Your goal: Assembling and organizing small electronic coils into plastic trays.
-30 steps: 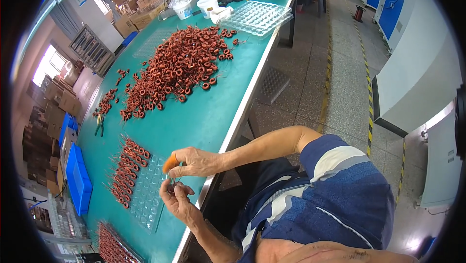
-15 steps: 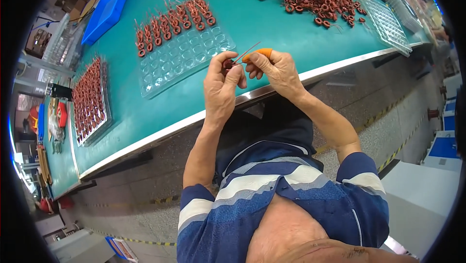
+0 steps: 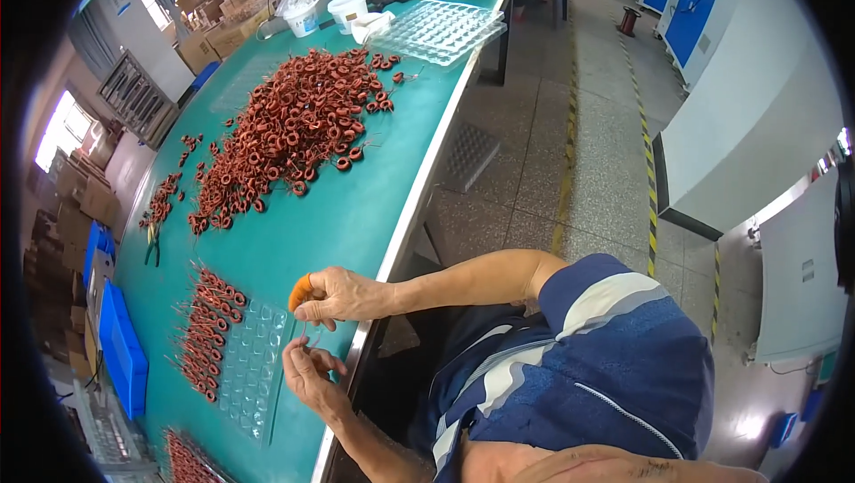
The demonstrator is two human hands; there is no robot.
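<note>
While red-brown wired rings [image 3: 219, 339] in the clear plastic pocketed tray [image 3: 249, 372] haven't increased, fill's unchanged; left hand [image 3: 312, 376], right hand [image 3: 354, 296] slightly apart, thin reddish wire [image 3: 304, 330] between, grip unclear.

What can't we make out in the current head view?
All head view:
- Left hand: its own fingers hide most of whatever is in its grip.
- Right hand: an orange cover hides one fingertip.
- Pile: top coils hide those underneath.
- Lower coils: cut off by the bottom edge.
- Individual winding turns: too small everywhere.
</note>
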